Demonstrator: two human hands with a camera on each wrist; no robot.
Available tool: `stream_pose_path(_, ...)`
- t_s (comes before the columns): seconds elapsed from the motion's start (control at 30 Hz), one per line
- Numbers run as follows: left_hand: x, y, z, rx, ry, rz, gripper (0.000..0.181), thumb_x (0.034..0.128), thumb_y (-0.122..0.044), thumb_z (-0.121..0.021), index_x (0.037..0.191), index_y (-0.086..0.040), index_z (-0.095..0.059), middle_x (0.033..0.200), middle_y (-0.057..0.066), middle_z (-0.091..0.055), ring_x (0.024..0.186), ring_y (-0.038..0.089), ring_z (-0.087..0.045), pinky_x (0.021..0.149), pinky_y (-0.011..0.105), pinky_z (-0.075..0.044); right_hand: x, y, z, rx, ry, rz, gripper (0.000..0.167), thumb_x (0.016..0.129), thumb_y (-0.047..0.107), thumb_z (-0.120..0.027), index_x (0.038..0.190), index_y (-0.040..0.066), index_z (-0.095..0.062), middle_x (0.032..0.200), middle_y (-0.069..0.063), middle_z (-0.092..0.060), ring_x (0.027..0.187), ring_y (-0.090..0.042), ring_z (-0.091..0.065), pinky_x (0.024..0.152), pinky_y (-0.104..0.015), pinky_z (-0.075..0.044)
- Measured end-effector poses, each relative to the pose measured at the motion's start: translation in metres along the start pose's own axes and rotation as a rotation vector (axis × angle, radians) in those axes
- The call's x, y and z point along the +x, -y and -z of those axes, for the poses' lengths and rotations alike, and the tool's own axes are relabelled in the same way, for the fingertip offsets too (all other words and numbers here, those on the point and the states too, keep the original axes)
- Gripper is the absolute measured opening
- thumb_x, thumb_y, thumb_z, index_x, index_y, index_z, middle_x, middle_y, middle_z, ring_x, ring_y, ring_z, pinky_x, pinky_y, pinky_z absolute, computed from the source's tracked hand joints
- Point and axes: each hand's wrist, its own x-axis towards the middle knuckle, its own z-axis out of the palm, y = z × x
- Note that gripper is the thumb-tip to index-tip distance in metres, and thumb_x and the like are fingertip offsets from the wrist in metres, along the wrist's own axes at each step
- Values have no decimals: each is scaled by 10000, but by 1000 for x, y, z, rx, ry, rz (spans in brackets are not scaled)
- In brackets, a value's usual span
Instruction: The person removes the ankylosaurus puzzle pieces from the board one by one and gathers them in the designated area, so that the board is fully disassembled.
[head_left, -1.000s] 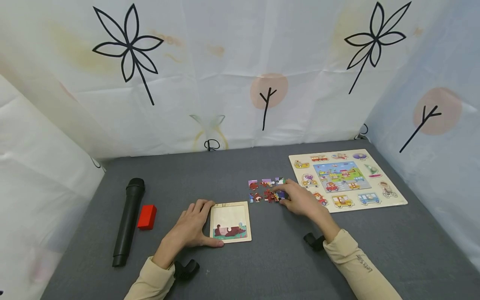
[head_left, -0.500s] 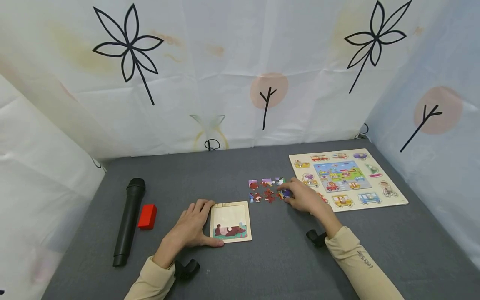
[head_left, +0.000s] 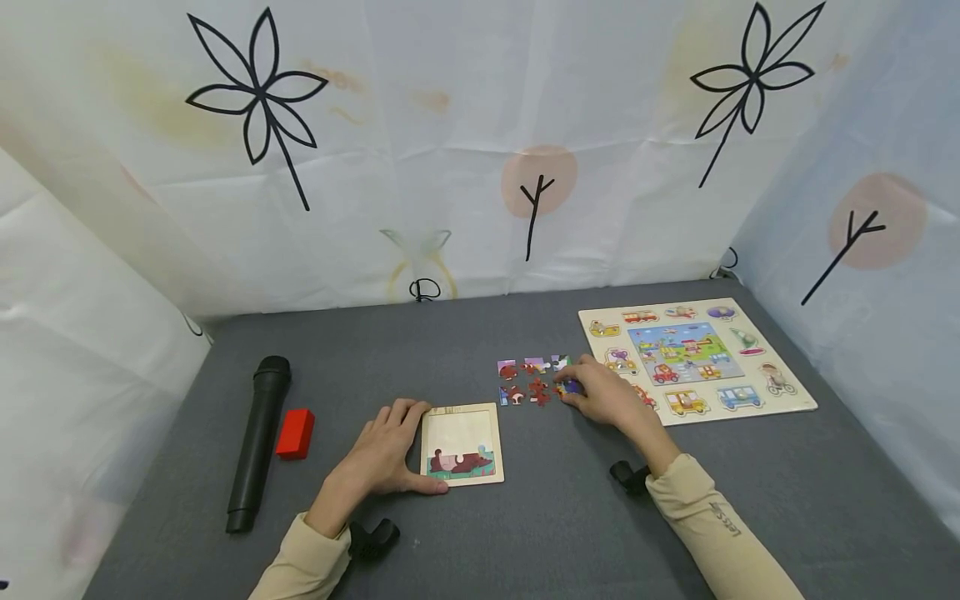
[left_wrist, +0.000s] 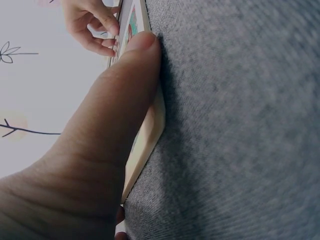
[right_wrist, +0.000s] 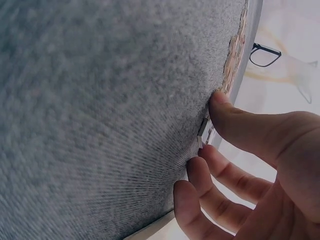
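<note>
My left hand (head_left: 384, 454) holds the small wooden puzzle frame (head_left: 498, 442) by its left side, with the thumb at the near edge and the fingers at the far corner. In the left wrist view the thumb (left_wrist: 112, 100) presses along the frame's edge. Joined brown and green pieces (head_left: 461, 462) fill the frame's lower strip; bare wood shows above. My right hand (head_left: 603, 393) pinches a blue-and-yellow puzzle piece (head_left: 570, 387) at the table, partly hidden by the fingers. The right wrist view shows its thin edge (right_wrist: 202, 131) between thumb and fingertips.
Several loose puzzle pieces (head_left: 538, 392) lie in two rows left of the right hand. A large vehicle puzzle board (head_left: 772, 400) lies at the right, close behind that hand. At the left are a black microphone (head_left: 258, 442) and a red block (head_left: 295, 433). White cloth surrounds the grey table.
My right hand has shifted slightly right, off the red piece, to the blue-and-yellow piece, then stayed almost still. The left hand and the frame have not moved.
</note>
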Motion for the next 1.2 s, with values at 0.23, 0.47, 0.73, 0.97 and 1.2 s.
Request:
stream_pose_path(0.23, 0, 0, 0, 2, 2, 3, 1137, 606, -662, -908, 1486, -121, -432, 1425, 119, -471, 1215, 309, -482, 997, 563, -463, -1, 4, 1, -4, -8, -20, 276, 948, 127, -726, 1220, 78, -733, 1038, -132, -622, 815, -174, -554, 691, -343, -475)
stream_pose_path(0.47, 0, 0, 0, 0, 7, 10, 1142, 602, -665, -908, 1487, -124, -430, 1425, 119, -471, 1219, 311, -480, 1005, 565, -460, -4, 18, 2, 3, -28, -16, 325, 938, 177, -746, 1252, 97, -718, 1083, -148, -625, 760, -167, -525, 616, -317, -430)
stream_pose_path(0.73, -1, 0, -1, -1, 6, 10, 1144, 599, -661, -912, 1486, -121, -432, 1422, 116, -473, 1215, 306, -480, 1002, 562, -460, -8, 47, -8, 50, -29, 79, 322, 927, 181, -759, 1239, 114, -718, 1105, -118, -643, 808, -150, -550, 650, -347, -461)
stream_pose_path(0.97, 0, 0, -1, -3, 9, 9, 1144, 606, -664, -907, 1490, -123, -423, 1424, 116, -465, 1212, 307, -480, 995, 561, -456, -9, 73, -20, 151, 43, 185, 345, 930, 177, -752, 1264, 103, -707, 1093, -102, -639, 752, -100, -531, 628, -219, -422)
stream_pose_path(1.2, 1, 1, -1, -12, 15, 7, 1138, 614, -663, -903, 1491, -120, -425, 1425, 118, -462, 1208, 306, -479, 995, 564, -455, -9, 100, -30, 201, 120, 244, 339, 937, 176, -740, 1267, 106, -705, 1093, -100, -637, 738, -138, -566, 613, -218, -426)
